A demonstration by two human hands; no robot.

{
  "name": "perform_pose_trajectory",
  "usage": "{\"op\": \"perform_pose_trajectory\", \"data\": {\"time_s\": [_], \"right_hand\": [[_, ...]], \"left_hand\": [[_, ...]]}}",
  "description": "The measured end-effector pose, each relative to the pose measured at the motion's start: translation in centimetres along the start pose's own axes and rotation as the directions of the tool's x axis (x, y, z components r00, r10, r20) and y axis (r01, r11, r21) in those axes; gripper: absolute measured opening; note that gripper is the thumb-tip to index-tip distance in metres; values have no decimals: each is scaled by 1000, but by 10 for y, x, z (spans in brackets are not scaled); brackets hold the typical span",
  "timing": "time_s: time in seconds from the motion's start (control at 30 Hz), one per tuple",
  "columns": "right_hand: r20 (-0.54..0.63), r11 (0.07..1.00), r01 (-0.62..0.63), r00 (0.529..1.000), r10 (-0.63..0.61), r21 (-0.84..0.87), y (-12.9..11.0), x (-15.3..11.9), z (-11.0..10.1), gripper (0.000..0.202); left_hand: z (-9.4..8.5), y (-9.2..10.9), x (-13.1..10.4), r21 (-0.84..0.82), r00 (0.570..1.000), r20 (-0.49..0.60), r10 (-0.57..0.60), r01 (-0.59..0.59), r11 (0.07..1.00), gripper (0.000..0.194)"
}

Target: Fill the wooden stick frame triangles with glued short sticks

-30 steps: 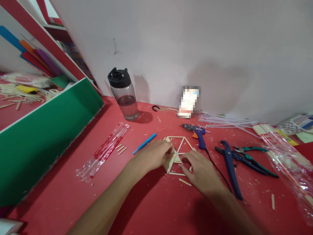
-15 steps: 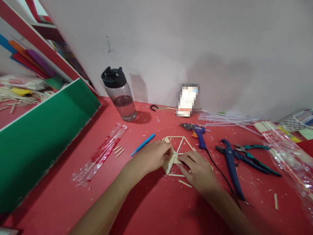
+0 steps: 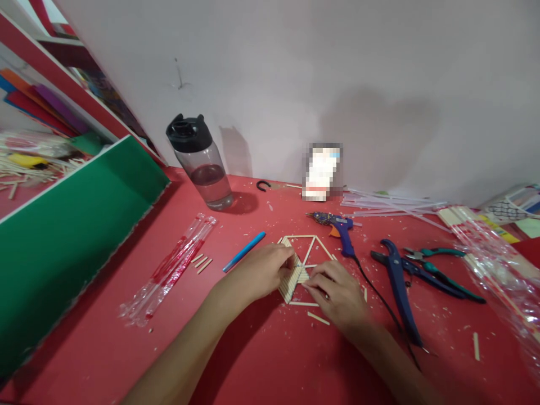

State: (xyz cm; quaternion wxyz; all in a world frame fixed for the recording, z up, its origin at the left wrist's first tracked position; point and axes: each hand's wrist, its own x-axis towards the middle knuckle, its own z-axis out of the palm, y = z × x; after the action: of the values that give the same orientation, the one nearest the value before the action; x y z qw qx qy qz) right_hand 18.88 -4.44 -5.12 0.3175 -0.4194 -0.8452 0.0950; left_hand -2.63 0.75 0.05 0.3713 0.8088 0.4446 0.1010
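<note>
At your twelve o'clock, between your curled left hand [image 3: 265, 270] and right hand [image 3: 341, 292], the pale stick frame [image 3: 300, 237] rests on the red surface [image 3: 240, 360]. Its nine-o'clock section looks closely filled, six o'clock partly; twelve and two are open outlines. Whether either hand pinches anything, you can't tell.

No readable text; label on glue gun [image 3: 345, 228] too small, phone screen [image 3: 321, 174] pixelated.
</note>
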Motion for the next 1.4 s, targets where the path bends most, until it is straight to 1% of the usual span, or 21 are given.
{"op": "perform_pose_trajectory", "data": {"time_s": [0.23, 0.37, 0.5, 0.73, 0.9, 1.07, 1.27, 1.4], "right_hand": [[2, 1000, 22, 1000, -22, 17, 2, 0, 1, 14], [13, 1000, 10, 1000, -10, 7, 0, 0, -1, 13], [9, 1000, 8, 1000, -8, -19, -3, 2, -3, 18], [20, 998, 9, 1000, -8, -59, -7, 5, -9, 21], [35, 989, 60, 998, -56, -139, -7, 2, -12, 16], [61, 970, 132, 991, -122, -205, -7, 1, -12, 15], [88, 933, 205, 978, -187, -297, -8, 6, -11, 26], [140, 918, 240, 969, -205, -317, -6, 7, -10, 29]], "left_hand": [[2, -1, 0, -35, 1000, -4, 28, -28, 999, 16], [2, 0, 1, -29, 1000, -3, 29, -29, 999, 16], [2, 0, 1, -4, 999, 9, 40, -40, 999, 15], [1, 0, 2, -14, 1000, 18, 2, -2, 1000, 17], [2, -2, 2, -4, 1000, 18, -8, 8, 1000, 19], [1, 0, 2, -16, 1000, 27, -7, 8, 1000, 18], [0, 1, 3, -4, 1000, 16, -26, 26, 1000, 18], [1, 1, 2, 3, 1000, 13, -21, 21, 1000, 19]]}}
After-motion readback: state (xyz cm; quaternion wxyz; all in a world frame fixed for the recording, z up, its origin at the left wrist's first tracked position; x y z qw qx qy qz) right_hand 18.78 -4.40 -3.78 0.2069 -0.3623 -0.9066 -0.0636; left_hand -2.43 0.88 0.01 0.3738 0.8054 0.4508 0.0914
